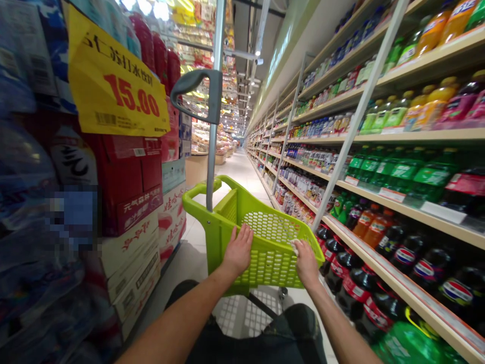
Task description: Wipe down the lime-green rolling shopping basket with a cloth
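Head view: basket (270, 257) apparently steadied by left hand (238, 250), 6 o'clock, loosely spread, and right hand (306, 259), curled round rim (273, 241).

The yellow sign (119, 83) shows a big red 15.00, with black 苏打水 among the characters above it; the red carton (129, 189) reads 元气森林, the pale boxes (172, 217) farther along carry 娃哈哈, and dark bottles (405, 254) at right have pepsi on their labels

Smooth plastic basket (271, 244), smooth metal pole (212, 167), matt plastic handle (215, 98).
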`<state>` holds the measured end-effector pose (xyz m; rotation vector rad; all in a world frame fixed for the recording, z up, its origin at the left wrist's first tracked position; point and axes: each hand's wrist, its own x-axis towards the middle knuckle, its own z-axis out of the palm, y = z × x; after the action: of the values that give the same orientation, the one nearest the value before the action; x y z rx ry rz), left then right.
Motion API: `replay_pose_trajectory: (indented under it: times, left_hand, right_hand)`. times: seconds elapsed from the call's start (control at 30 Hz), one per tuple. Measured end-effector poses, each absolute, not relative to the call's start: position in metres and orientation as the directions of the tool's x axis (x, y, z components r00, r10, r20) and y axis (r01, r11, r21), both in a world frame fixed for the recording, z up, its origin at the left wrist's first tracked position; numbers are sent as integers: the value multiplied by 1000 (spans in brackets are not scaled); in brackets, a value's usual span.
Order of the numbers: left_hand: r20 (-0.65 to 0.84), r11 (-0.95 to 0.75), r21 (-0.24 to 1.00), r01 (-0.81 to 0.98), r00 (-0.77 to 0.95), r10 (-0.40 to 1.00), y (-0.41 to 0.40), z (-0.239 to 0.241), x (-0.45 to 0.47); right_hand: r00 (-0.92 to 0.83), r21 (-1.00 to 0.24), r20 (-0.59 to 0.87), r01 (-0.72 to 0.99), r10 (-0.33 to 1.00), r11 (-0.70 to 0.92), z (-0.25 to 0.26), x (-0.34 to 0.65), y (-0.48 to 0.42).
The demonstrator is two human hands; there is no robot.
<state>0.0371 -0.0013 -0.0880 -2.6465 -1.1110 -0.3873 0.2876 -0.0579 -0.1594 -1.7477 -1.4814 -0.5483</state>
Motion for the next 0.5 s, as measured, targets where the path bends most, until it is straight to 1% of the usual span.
replay_pose_trajectory:
  times: [0.13,0.2,0.23,0.3,0.37,0.43,0.5]
  left_hand:
    - [342,-682,-130,720,678,651,0,-88,35]
    - [345,-684,-137,716,682,645,1,-88,32]
    - [344,-684,-139,716,683,644,2,-87,32]
    - [339,-687,-138,714,685,644,2,-87,31]
    - [336,-688,-133,713,686,646,1,-88,31]
    - [340,-687,-127,715,682,647,0,-89,33]
    - [341,-686,-118,718,678,651,0,-89,35]
  right_hand:
    - [36,-211,750,960,661,187,-148,224,-30]
    - [-12,-187,747,956,664,227,-144,218,-27]
    - [-9,-184,745,958,667,218,-145,226,-31]
    - [47,-191,737,971,674,141,-151,259,-47]
    - [158,-215,733,977,662,5,-159,301,-67]
    - [266,-255,736,961,622,-109,-165,329,-81]
    - [299,-279,747,952,594,-127,-167,327,-82]
